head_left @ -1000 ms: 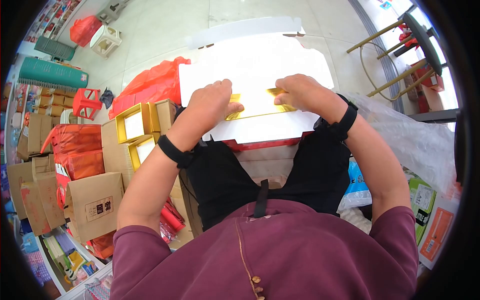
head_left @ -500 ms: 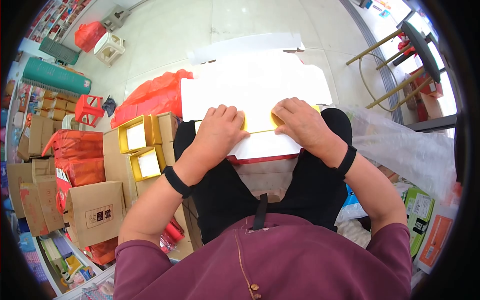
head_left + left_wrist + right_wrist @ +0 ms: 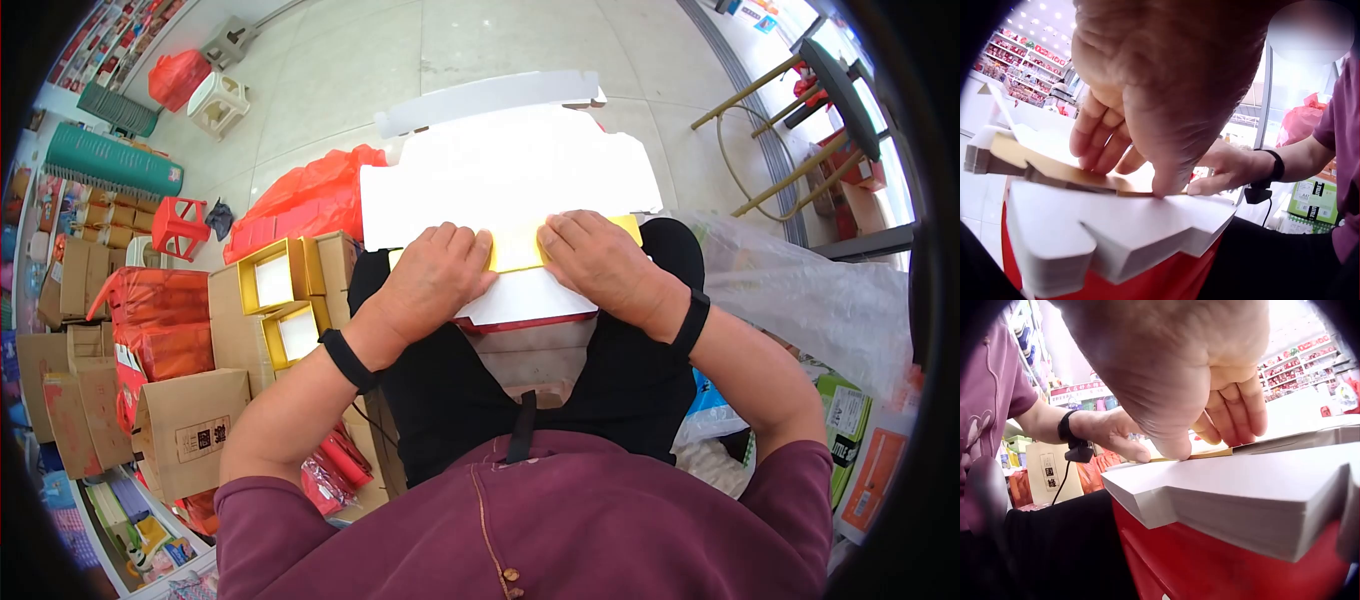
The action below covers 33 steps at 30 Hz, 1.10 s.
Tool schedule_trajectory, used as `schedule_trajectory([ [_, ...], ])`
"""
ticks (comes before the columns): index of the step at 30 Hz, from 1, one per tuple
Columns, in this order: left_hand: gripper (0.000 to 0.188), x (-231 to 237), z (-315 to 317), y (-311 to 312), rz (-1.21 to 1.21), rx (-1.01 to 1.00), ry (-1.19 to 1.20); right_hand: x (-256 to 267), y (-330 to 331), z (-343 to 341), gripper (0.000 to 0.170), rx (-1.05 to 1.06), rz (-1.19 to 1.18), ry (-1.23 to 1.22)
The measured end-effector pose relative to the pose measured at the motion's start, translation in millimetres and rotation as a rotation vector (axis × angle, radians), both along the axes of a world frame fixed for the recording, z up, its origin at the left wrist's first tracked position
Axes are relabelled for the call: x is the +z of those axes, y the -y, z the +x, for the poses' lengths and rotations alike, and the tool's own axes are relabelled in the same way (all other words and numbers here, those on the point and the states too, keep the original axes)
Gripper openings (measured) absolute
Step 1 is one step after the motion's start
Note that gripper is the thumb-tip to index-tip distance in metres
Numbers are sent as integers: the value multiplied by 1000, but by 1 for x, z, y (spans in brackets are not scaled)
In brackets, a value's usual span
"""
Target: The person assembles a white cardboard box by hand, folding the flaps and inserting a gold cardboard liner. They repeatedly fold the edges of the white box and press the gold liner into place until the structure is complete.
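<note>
A gold card piece point(image 3: 517, 254) lies across a stack of white die-cut cardboard sheets point(image 3: 510, 165). My left hand point(image 3: 440, 270) presses on its left part, fingers extended down onto the surface and thumb at the near edge. On the right part my right hand point(image 3: 605, 275) rests in the same way, mirrored, the thumb tip right at the near edge in the right wrist view. The middle of the card shows between the two hands; much of the rest is hidden under them. Thick notched edges of the sheet stack point(image 3: 1235, 487) sit above a red support point(image 3: 1222, 556).
Two gold open boxes point(image 3: 251, 290) sit on cardboard at the left, near red plastic bags point(image 3: 310, 205) and a brown carton point(image 3: 195, 430). Clear plastic wrap point(image 3: 810, 280) lies at the right, below a dark-seated stool point(image 3: 840, 100). Black-trousered legs flank the stack.
Both hands have come nearer the body with the gold card. Earlier the thumbs lay over the shiny card with fingers curled; now the fingers lie on top of it. Little differs from half a second ago.
</note>
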<state>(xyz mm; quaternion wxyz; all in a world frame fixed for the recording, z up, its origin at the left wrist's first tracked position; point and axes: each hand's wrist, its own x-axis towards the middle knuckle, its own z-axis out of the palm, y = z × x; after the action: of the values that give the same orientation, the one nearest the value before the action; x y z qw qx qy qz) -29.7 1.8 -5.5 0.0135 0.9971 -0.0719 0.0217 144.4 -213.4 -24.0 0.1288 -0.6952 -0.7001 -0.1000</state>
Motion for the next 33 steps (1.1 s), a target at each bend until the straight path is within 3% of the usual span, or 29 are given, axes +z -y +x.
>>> schedule_trajectory([
  [7,49,11,3,5,66,-53,-96,-4,-3,-1,34,27,-38,142],
  [11,47,7,-2,8,103,-66,-34,-4,-2,-1,33,34,-13,130],
  [16,47,-4,-7,6,82,-68,147,0,-2,-1,32,15,-16,38],
  [23,47,-5,1,-17,-196,105,131,15,-11,12,28,-170,-97,-317],
  [27,48,-9,15,-27,-247,216,117,5,-29,26,28,-217,-72,-339],
  [29,49,-11,21,-32,-196,264,86,9,-36,29,30,-222,-86,-340],
  [33,51,-19,24,-31,-88,250,132,4,-41,33,34,-228,-87,-104],
])
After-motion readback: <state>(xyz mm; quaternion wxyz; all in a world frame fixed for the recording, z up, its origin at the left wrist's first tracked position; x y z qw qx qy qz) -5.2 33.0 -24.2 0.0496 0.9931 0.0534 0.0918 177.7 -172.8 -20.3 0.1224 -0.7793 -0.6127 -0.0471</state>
